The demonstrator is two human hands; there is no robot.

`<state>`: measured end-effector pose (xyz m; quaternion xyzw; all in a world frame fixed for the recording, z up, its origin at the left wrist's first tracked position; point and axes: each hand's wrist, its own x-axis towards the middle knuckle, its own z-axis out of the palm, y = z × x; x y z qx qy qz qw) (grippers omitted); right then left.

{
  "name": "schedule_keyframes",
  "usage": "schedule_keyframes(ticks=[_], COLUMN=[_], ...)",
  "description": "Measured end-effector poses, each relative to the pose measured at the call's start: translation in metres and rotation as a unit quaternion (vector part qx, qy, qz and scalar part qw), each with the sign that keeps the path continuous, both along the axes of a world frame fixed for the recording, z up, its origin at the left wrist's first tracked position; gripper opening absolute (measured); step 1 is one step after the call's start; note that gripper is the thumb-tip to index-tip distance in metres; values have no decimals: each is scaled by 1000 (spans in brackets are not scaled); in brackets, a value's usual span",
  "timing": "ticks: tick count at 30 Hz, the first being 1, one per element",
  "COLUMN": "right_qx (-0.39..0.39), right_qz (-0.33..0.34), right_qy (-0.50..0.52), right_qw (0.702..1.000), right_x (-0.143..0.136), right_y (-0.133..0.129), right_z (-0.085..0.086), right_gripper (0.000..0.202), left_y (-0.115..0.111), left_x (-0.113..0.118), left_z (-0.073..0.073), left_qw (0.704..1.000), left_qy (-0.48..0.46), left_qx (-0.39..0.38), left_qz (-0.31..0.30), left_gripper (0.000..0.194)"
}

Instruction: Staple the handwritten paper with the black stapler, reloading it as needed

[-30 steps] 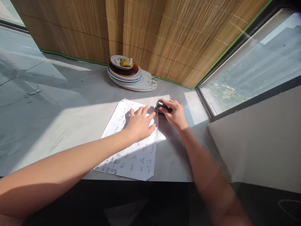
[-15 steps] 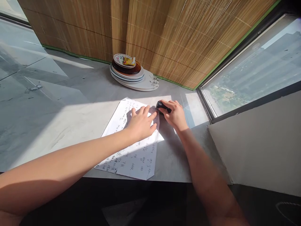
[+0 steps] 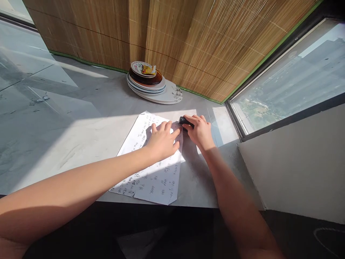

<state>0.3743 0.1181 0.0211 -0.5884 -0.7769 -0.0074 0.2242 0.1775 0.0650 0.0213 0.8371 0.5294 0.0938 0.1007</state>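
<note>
Handwritten sheets of paper [image 3: 159, 183] lie on the grey stone ledge, their far right corner beside my right hand. My left hand [image 3: 163, 142] rests flat on them with its fingers spread, pressing on the upper part. In my right hand [image 3: 201, 130] is a small black stapler [image 3: 185, 121], held between thumb and fingers. Its front end sits at the papers' far right corner, and my fingers cover its rear. Whether its jaws are closed on the papers is too small to tell.
Farther back on the ledge [image 3: 88, 144] stands a stack of plates [image 3: 171, 94] topped by a yellow snack packet [image 3: 148, 69]. A bamboo blind [image 3: 172, 36] hangs behind it. On the right are a window [image 3: 291, 79] and a white wall panel [image 3: 299, 162].
The stapler in my right hand has shifted slightly left and shows a little less behind my fingers. My left hand stays in place on the papers.
</note>
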Motion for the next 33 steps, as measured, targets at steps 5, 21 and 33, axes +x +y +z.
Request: schedule_keyframes(ticks=[5,21,33], right_qx=[30,-14,-11], right_qz=[-1,64,95], right_qy=[-39,-5,355], right_qw=[999,998,930], right_x=[-6,38,11], right_y=[-4,7,-4], right_z=[-1,4,12], right_gripper=[28,60,47], left_y=[-1,3,42], left_x=[1,-10,-42], left_z=[2,6,13], left_qw=[1000,1000,993], left_qy=[0,26,30], left_qx=[-8,8,-40], left_qz=[1,-4,-105], left_gripper=[49,53,49])
